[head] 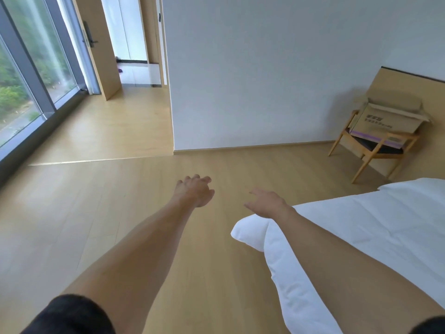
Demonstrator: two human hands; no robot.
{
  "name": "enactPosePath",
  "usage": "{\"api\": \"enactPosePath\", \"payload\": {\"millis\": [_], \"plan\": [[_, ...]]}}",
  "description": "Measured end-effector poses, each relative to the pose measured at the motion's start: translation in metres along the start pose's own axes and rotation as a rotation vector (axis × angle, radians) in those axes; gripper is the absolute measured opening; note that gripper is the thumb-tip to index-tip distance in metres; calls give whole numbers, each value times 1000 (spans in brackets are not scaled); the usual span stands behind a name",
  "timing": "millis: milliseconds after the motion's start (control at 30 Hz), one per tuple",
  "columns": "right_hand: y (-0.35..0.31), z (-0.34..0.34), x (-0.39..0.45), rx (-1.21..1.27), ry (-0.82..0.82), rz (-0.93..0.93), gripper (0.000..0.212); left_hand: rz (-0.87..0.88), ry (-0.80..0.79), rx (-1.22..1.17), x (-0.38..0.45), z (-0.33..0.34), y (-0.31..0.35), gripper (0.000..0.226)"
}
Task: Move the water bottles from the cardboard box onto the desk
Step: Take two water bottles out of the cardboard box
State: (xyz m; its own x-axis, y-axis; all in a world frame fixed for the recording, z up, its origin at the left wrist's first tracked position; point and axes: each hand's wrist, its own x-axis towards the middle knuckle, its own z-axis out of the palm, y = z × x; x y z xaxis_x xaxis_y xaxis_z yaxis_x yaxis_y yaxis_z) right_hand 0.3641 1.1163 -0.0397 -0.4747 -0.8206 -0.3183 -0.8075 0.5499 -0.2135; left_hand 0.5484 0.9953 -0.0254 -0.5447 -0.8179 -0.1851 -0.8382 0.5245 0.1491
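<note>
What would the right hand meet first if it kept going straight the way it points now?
Nothing nearby: the right hand points over bare floor toward the white wall. The cardboard box sits on the chair well off to the right. Depth is uncertain.

Both bare arms extend forward, side by side. Left hand [195,191]: back up, fingers loosely curled, holding nothing. Right hand [266,204]: palm down, fingers relaxed, holding nothing.

Bright daylight from the window [29,88] at left; soft shadows, wide-angle bending at edges, slight blur.
</note>
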Motion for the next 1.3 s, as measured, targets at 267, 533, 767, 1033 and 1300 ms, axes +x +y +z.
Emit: {"api": "enactPosePath", "payload": {"millis": [267, 533, 767, 1033, 1300], "plan": [[-24, -20, 139, -20, -24, -15, 63, -28, -7, 10, 121, -17, -22, 53], [-44, -59, 317, -12, -48, -105, 63, -75, -18, 37, 280, -52, -28, 54], [-36, -113, 447, -9, -58, -105, 64, -71, -2, 48, 417, -91, -12, 54], [16, -156, 552, 41, -24, 13, 64, 55, -34, 110, 568, -96, 38, 53], [98, -206, 658, 51, 20, 275, 59, 309, -59, 91, 745, -97, 117, 53]]}}
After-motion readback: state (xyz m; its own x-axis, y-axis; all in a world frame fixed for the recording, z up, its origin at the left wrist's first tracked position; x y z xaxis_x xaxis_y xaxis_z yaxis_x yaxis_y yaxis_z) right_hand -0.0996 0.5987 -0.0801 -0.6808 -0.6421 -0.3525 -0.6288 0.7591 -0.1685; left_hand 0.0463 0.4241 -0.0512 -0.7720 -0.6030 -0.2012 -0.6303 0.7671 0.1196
